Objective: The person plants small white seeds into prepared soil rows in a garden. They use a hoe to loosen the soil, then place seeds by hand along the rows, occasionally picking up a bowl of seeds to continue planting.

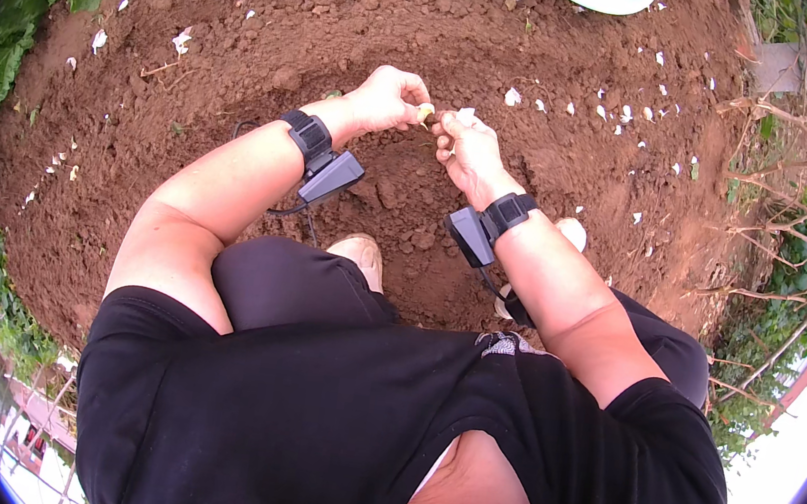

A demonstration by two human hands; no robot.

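Observation:
Above the reddish-brown soil, my left hand (385, 102) pinches a pale yellowish garlic clove (425, 113) between thumb and fingertips. Just beside it, my right hand (474, 153) is curled around white garlic (466, 115), part of which shows over the fingers. The fingertips of both hands almost meet, and the right ones are soiled. Below them lies a patch of dug, crumbly soil (400, 184). More white cloves lie in loose rows, such as a clove (513, 97) right of my hands.
A pale green basin (615, 4) with whitish contents stands at the top edge. Bare branches (790, 179) border the soil on the right, leafy greens (0, 59) on the left. My shoe (361, 256) rests on the soil below the hands. Cabled devices (333, 177) are strapped to both wrists.

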